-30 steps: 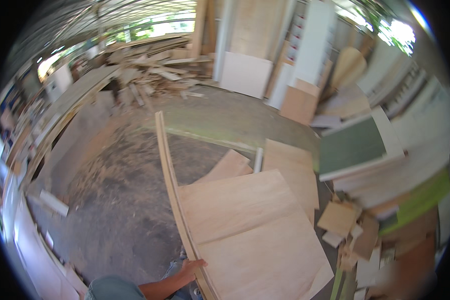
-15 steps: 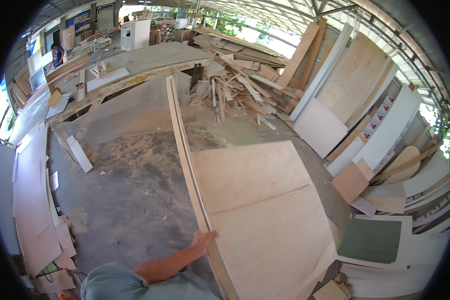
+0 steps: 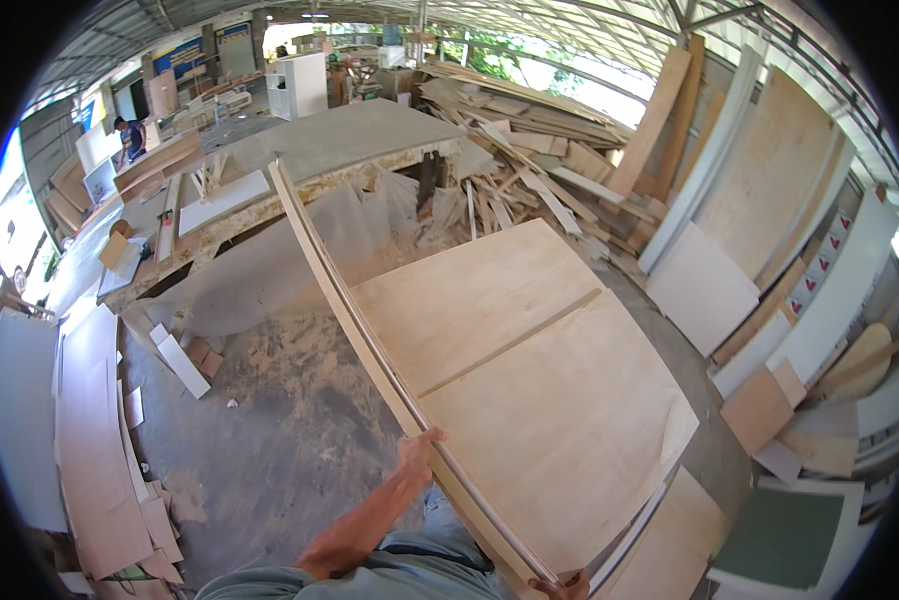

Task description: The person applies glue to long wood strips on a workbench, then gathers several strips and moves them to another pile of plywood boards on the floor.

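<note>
A long, pale wooden board [image 3: 328,280] with a shiny strip along its edge slants from the workbench down to my body. Along its right side lies a broad plywood panel [image 3: 560,390] with a straight line across it; whether the two are joined I cannot tell. My left hand [image 3: 419,455] is closed round the board's edge at about its lower third, thumb on top. At the lower edge of the view, my right hand [image 3: 562,586] grips the board's near end, its fingers partly cut off.
A long workbench [image 3: 370,125] stands ahead, with a white board [image 3: 225,197] on it. Scrap wood [image 3: 530,170] is heaped beyond it. Sheets [image 3: 760,190] lean along the right; flat panels [image 3: 95,440] lie at left. A person [image 3: 130,138] works far left.
The board's far end has swung left and up over the bench edge, and the plywood panel has turned with it. My right hand has come into view at the near end.
</note>
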`<state>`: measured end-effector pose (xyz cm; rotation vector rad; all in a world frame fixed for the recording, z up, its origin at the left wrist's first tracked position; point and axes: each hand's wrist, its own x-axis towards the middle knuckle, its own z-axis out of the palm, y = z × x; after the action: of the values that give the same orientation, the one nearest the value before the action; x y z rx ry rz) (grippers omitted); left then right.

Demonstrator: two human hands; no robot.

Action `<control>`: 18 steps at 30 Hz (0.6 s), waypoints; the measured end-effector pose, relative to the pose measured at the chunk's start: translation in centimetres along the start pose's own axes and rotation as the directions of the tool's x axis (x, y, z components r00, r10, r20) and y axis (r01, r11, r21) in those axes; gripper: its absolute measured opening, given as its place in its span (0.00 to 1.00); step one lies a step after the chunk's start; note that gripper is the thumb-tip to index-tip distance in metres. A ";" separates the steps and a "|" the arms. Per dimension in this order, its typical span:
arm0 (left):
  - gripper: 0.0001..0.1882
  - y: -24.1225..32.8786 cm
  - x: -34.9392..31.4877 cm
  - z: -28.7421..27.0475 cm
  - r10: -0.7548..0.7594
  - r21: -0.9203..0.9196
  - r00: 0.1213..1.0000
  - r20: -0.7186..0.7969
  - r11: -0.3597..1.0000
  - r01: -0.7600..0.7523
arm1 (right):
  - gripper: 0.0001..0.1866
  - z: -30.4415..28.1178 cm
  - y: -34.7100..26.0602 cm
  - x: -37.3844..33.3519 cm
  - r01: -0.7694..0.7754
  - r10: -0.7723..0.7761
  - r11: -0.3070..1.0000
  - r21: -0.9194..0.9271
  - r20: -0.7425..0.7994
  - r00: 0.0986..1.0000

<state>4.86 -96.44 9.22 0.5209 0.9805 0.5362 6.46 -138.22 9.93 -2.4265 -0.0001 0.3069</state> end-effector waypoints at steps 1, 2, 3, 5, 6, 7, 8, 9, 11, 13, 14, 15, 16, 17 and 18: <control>0.16 1.0 2.4 1.0 0.000 -0.011 1.000 -0.014 1.000 0.000 | 0.44 0.8 -1.1 3.0 -0.001 0.000 1.000 0.028 0.028 1.000; 0.16 2.5 4.7 2.0 0.045 -0.007 0.998 -0.039 0.999 -0.045 | 0.44 1.8 -3.6 5.4 -0.005 0.001 0.998 0.066 0.065 0.998; 0.16 3.9 6.8 3.0 0.091 -0.002 0.994 -0.067 0.996 -0.092 | 0.42 1.8 -6.5 7.5 -0.097 0.089 0.994 0.045 0.162 0.983; 0.15 7.0 9.8 4.7 0.128 0.007 0.985 -0.112 0.992 -0.128 | 0.42 3.7 -10.6 10.7 -0.038 0.025 0.997 0.066 0.186 0.982; 0.15 9.1 10.7 6.6 0.122 0.006 0.986 -0.114 0.993 -0.122 | 0.41 4.1 -12.6 12.9 -0.001 -0.012 0.997 0.071 0.180 0.984; 0.15 11.0 11.7 8.2 0.115 0.005 0.986 -0.117 0.993 -0.115 | 0.41 5.9 -11.6 15.8 0.060 -0.057 0.998 -0.015 0.151 0.987; 0.15 12.4 13.0 9.0 0.118 0.011 0.984 -0.133 0.993 -0.118 | 0.41 7.2 -12.5 17.6 0.082 -0.077 0.996 -0.034 0.142 0.987; 0.15 13.9 14.5 9.7 0.120 0.017 0.982 -0.147 0.993 -0.119 | 0.41 8.5 -13.5 19.5 0.103 -0.095 0.993 -0.052 0.132 0.987; 0.15 16.4 18.1 10.6 0.143 0.017 0.976 -0.164 0.990 -0.142 | 0.42 11.1 -15.9 23.1 0.147 -0.148 0.989 0.016 0.139 0.979; 0.16 18.7 22.5 11.1 0.184 0.006 0.969 -0.167 0.983 -0.186 | 0.41 14.3 -18.7 26.3 0.159 -0.147 0.984 -0.081 0.139 0.979; 0.15 20.0 24.8 11.7 0.190 -0.002 0.966 -0.177 0.981 -0.194 | 0.40 15.6 -20.9 28.2 0.170 -0.153 0.977 -0.131 0.129 0.980; 0.15 21.4 27.0 12.3 0.196 -0.010 0.963 -0.186 0.979 -0.201 | 0.40 16.9 -23.1 30.1 0.169 -0.152 0.977 -0.127 0.135 0.979; 0.15 22.8 29.4 12.9 0.201 -0.017 0.960 -0.194 0.978 -0.209 | 0.41 18.3 -25.2 31.6 0.162 -0.147 0.982 -0.096 0.147 0.978; 0.15 24.2 31.7 13.7 0.209 -0.027 0.961 -0.180 0.976 -0.217 | 0.42 19.4 -27.4 33.0 0.151 -0.140 0.987 -0.054 0.164 0.976; 0.15 25.6 34.0 14.4 0.216 -0.036 0.962 -0.164 0.974 -0.225 | 0.43 20.6 -29.7 34.5 0.138 -0.136 0.990 -0.004 0.174 0.975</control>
<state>28.00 -57.95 10.61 0.5481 1.0627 0.8129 37.87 -99.58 5.98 -2.3932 -0.2470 0.4550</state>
